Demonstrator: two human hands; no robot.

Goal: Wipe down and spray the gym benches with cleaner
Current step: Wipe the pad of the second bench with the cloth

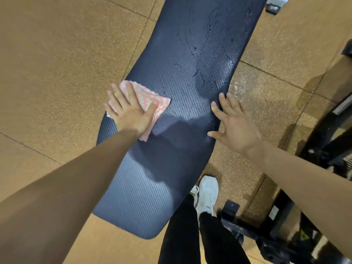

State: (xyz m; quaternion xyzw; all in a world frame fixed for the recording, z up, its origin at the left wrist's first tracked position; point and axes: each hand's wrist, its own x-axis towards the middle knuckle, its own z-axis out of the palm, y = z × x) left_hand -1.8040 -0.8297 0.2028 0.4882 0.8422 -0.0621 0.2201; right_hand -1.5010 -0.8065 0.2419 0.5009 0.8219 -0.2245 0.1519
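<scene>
A long dark blue padded bench runs from the bottom centre up to the top right of the head view. Wet streaks and droplets show on its far half. A pink and white patterned cloth lies flat on the bench's left edge. My left hand presses down on the cloth with straight, spread fingers. My right hand is open with fingers spread at the bench's right edge, its thumb and fingertips at the pad; it holds nothing. No spray bottle is in view.
Tan speckled rubber floor tiles surround the bench. My legs in black trousers and a white shoe stand at the bench's right side. Black metal equipment frames crowd the lower right and right edge. A small dark object lies at the top right.
</scene>
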